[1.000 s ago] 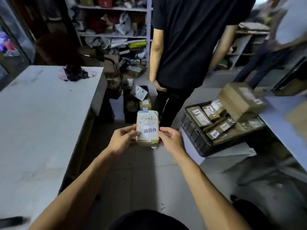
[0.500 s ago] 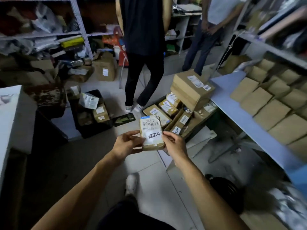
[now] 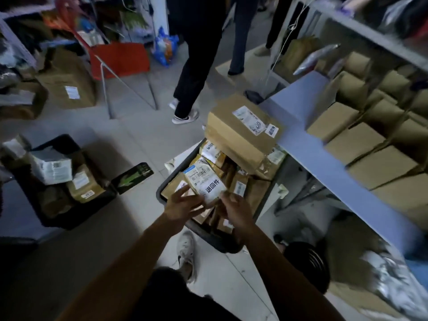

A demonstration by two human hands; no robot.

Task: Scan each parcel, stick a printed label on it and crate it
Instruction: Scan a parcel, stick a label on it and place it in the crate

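A small brown parcel (image 3: 205, 181) with a barcode label and a white sticker printed in black characters hangs tilted over the black crate (image 3: 162, 193) on the floor. My left hand (image 3: 183, 202) touches its left edge with straight, spread fingers. My right hand (image 3: 234, 205) pinches its lower right corner. Several labelled brown parcels fill the crate. A large labelled carton (image 3: 240, 135) lies across the crate's far corner.
A second black crate (image 3: 58, 218) holding parcels stands on the floor to the left. On the right, a pale blue shelf (image 3: 308, 147) carries rows of plain brown boxes. Two people stand beyond the crate, near a red chair (image 3: 120, 59).
I have turned right and leaned over the crate. Both hands carried the parcel forward and down over it, and the parcel now tilts to the right. My left fingers have spread out.
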